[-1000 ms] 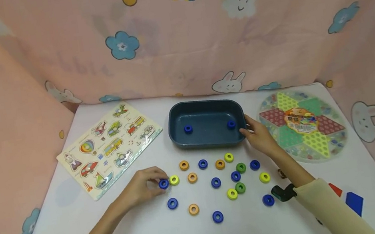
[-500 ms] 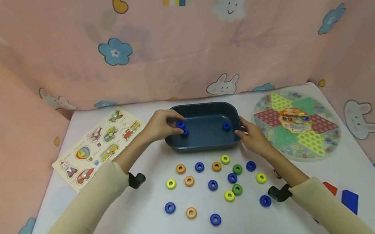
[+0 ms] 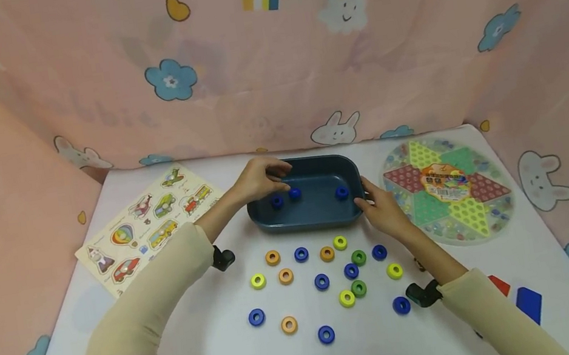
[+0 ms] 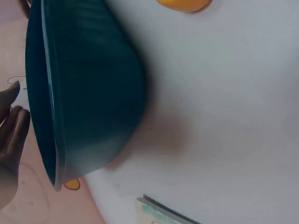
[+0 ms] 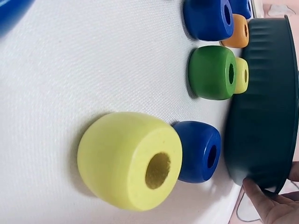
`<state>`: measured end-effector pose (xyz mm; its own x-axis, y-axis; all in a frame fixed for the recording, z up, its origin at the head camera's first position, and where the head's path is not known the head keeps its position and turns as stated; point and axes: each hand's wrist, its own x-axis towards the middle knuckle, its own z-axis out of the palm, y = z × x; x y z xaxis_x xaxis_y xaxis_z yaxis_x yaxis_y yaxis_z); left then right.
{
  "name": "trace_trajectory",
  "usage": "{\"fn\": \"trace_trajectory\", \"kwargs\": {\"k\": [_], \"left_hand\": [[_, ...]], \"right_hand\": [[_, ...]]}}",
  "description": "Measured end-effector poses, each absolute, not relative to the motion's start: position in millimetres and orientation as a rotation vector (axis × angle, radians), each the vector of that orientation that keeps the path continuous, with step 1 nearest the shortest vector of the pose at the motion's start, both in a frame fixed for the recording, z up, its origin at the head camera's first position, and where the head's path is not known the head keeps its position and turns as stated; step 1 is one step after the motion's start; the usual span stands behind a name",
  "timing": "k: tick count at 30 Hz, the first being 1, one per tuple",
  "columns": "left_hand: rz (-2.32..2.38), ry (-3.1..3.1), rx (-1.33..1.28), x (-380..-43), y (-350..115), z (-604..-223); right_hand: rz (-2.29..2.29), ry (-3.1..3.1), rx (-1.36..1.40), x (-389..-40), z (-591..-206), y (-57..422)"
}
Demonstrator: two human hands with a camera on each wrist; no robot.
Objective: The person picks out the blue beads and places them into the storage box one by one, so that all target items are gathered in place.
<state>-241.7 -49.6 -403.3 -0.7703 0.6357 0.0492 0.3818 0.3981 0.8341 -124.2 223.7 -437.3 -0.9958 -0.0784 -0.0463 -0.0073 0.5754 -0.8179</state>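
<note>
Loosely parted, holding nothing, the left grip [image 3: 260, 178] reached over one end of the dish [image 3: 307, 219], open room rightward, blue beads [image 3: 295, 195] inside near its fingertips; the right grip [image 3: 384, 208] pinched the other end, fingers partly hidden.

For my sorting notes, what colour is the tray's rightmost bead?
That bead is blue, clearest in the head view.

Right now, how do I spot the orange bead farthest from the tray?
Find the dark blue tray on the white table. Well below it in the head view, the orange bead sits between two blue beads. Unlike them it's orange; other orange beads lie nearer the tray.
</note>
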Motion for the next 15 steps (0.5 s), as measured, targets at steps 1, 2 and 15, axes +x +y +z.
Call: {"fn": "trace_trajectory", "kwargs": {"k": [1, 2, 15], "left_hand": [[1.309, 2.378, 0.895, -240, -53, -403], [1.297, 2.381, 0.908, -238, -56, -402], [1.354, 2.186, 0.997, -146, -126, -401]], "right_hand": [[-1.405, 2.717, -0.074, -125, -437, 223], [-1.398, 2.718, -0.075, -125, -438, 223], [-1.367, 2.713, -0.04, -126, -439, 224]]}}
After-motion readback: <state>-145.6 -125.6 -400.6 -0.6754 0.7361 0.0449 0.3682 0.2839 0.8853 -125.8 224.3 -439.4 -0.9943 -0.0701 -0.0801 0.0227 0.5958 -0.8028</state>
